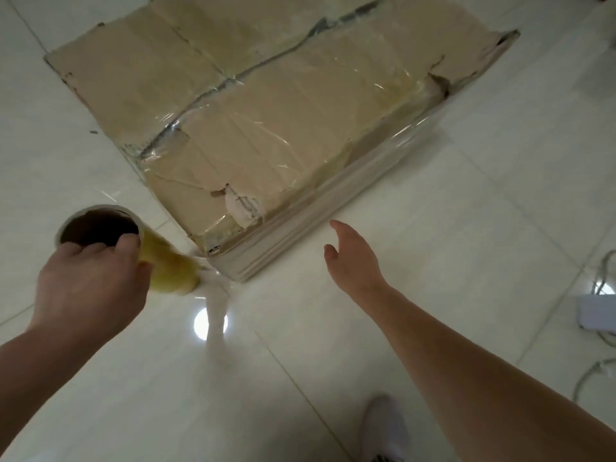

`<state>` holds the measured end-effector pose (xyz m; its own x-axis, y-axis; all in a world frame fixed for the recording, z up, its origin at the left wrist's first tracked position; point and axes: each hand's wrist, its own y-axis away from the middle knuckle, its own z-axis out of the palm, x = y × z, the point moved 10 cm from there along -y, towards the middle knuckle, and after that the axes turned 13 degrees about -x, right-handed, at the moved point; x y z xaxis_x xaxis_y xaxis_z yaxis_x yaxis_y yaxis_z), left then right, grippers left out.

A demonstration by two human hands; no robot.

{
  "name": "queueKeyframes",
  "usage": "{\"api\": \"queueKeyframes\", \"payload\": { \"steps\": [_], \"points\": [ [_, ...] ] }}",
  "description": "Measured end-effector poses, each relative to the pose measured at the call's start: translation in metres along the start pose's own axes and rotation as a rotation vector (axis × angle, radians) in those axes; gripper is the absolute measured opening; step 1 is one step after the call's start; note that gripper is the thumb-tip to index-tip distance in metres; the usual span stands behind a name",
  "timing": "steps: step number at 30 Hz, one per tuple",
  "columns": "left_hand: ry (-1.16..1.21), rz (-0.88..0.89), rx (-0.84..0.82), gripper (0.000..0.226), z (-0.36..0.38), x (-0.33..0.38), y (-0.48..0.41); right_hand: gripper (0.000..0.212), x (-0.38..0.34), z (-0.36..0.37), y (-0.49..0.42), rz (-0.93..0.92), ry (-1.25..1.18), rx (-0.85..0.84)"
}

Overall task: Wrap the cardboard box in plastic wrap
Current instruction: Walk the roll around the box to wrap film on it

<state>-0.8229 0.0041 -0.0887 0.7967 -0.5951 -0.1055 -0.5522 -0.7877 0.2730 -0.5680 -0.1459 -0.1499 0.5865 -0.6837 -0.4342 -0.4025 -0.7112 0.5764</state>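
A large worn cardboard box [266, 105] lies flat on the white tiled floor. Shiny plastic wrap [300, 145] covers its near half and near side, while the far left part shows bare cardboard. My left hand [90, 288] grips a roll of plastic wrap [166, 265] by its open tube end, at the box's near left corner. A strip of film runs from the roll to that corner. My right hand [353, 258] hovers with straight fingers just in front of the box's near side, touching nothing.
A white power strip [596, 311] with cables [600, 368] lies on the floor at the right edge. My white shoe [383, 428] shows at the bottom. A ceiling light reflects on the glossy tiles [210, 325].
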Motion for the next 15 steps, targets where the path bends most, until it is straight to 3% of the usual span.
{"api": "queueKeyframes", "payload": {
  "steps": [10,15],
  "points": [
    [-0.008,0.042,0.074,0.037,-0.017,0.008,-0.004,0.055,-0.017,0.013,-0.014,-0.04,-0.049,-0.025],
    [0.102,0.021,0.078,0.045,-0.012,-0.005,0.008,0.058,-0.024,0.018,-0.015,-0.02,-0.109,-0.022]
  ]
}}
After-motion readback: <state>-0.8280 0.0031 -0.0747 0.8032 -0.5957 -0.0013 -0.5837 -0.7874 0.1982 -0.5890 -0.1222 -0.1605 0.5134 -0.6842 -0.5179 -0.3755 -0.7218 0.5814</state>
